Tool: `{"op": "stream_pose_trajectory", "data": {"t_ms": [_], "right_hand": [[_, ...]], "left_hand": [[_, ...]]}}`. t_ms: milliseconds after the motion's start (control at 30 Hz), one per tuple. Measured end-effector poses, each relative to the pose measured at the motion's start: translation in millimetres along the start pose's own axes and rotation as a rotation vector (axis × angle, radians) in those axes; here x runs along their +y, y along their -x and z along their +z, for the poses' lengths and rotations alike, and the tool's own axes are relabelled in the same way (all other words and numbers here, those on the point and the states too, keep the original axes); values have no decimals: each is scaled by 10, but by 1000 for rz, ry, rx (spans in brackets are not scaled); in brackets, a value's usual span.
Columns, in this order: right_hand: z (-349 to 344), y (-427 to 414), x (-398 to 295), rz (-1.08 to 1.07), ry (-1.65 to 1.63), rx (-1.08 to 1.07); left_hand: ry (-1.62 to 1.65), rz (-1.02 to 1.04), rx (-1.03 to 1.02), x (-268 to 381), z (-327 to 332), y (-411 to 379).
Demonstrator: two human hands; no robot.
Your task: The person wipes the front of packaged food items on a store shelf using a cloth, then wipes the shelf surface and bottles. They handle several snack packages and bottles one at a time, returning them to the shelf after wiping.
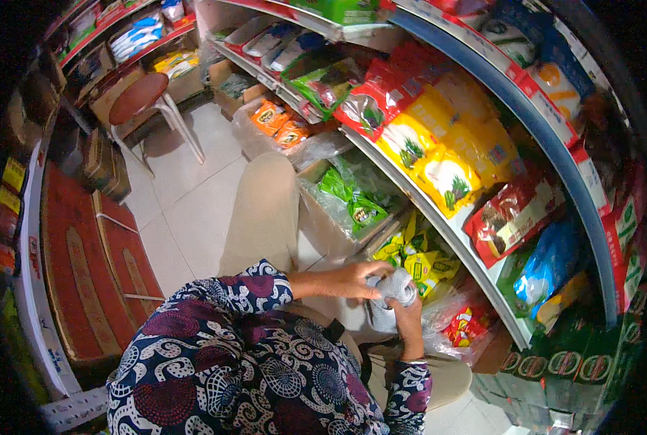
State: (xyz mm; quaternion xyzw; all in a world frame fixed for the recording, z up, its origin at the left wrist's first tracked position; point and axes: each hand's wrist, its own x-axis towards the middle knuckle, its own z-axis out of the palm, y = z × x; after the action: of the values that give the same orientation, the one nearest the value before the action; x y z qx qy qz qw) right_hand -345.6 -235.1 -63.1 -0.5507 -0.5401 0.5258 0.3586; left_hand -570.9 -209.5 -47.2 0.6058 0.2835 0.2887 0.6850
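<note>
Both my hands are together over my lap, right of the middle of the view, on a light grey cloth point(397, 288) that looks rolled or bunched. My left hand point(359, 280) grips its upper left side, and my right hand point(406, 321) holds it from below with the fingers partly hidden. More grey-white material point(382, 319) hangs just under the roll. Past the hands lie yellow-green packets point(424, 266) in a box. Red packets point(462, 326) in clear plastic are to the right of my right hand.
A shelf point(438, 217) with yellow bags point(448, 176) and red bags curves along the right. Boxes of green packets point(364, 209) and orange packets point(280, 125) stand on the floor beneath it. A round stool point(138, 98) is at upper left, red-brown cartons point(84, 261) at left.
</note>
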Motion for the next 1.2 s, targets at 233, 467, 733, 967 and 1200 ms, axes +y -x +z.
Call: {"op": "stream_pose_trajectory", "data": {"t_ms": [233, 467, 733, 967, 1200], "right_hand": [[-57, 37, -133, 8, 86, 199], [-115, 196, -1096, -172, 225, 273], [-118, -442, -1394, -294, 374, 157], [409, -1082, -1328, -278, 145, -6], [1010, -1487, -1077, -399, 86, -59]], "left_hand": [[196, 264, 645, 483, -1052, 307], [343, 473, 1099, 496, -1806, 1139], [195, 175, 1635, -426, -2188, 2238], [-271, -518, 2070, -1165, -1810, 3704], [-163, -97, 1980, -267, -1816, 3801]]}}
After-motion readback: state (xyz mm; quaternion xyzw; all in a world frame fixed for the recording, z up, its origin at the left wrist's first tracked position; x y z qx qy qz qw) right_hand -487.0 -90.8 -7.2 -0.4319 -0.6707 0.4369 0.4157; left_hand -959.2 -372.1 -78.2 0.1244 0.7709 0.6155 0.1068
